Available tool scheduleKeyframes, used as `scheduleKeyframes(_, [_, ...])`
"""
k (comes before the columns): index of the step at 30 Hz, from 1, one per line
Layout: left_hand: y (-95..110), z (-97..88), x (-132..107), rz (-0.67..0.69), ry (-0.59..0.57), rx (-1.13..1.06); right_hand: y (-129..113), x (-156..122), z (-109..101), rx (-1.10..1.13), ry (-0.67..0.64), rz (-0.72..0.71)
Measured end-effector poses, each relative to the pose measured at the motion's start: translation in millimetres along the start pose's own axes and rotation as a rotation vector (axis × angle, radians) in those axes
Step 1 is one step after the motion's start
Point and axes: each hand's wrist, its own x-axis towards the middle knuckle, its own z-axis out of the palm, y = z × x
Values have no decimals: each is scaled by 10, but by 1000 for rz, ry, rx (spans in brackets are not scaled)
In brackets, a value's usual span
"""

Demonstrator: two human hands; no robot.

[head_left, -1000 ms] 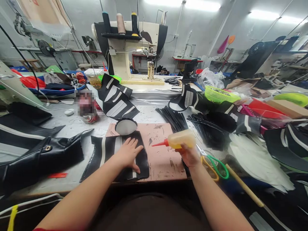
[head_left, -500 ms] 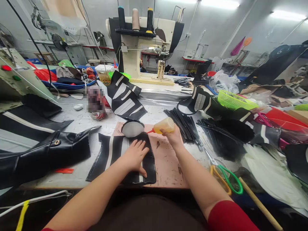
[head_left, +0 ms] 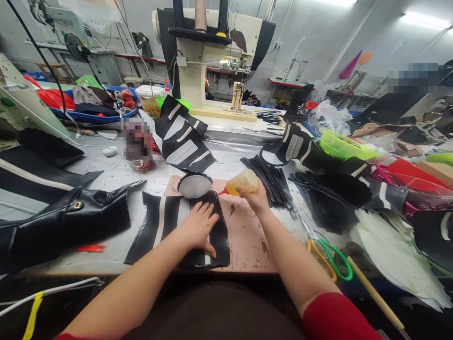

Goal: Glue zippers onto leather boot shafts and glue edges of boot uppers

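Note:
My right hand (head_left: 255, 196) is wrapped round a squeeze bottle (head_left: 242, 182) of yellowish liquid. The bottle is tipped to the left, and its red nozzle is at the upper right edge of a black leather panel (head_left: 143, 236) with white strips. My left hand (head_left: 201, 226) lies flat on that panel with its fingers spread. At the panel's top edge is a round pale grey part with a dark rim (head_left: 195, 186). Under the panel's right side is a worn pinkish board (head_left: 244, 236).
A sewing machine (head_left: 198, 71) with thread spools stands at the back. To the right lie black strips (head_left: 269, 182), scissors (head_left: 334, 259), a wooden stick (head_left: 377, 293) and a green basket (head_left: 347, 145). Black leather pieces (head_left: 63, 222) are at the left, a jar (head_left: 139, 164) behind them.
The camera view has shifted slightly. Both hands stay in nearly the same place, the left on the leather panel and the right holding the bottle with its nozzle at the panel's edge.

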Motion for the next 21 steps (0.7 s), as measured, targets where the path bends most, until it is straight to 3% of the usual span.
scheduleKeyframes(4, [5, -9, 7, 6, -3, 8, 68, -55, -133, 10, -43, 11])
scheduleKeyframes(11, [10, -8, 14, 1, 6, -25, 40, -142, -169, -3, 12, 2])
scheduleKeyframes(16, [-4, 7, 23, 6, 13, -22, 12, -225, -271, 27, -100, 51])
scheduleKeyframes(21, [5, -4, 29, 0, 1, -11, 56, -321, -343, 56, -51, 96])
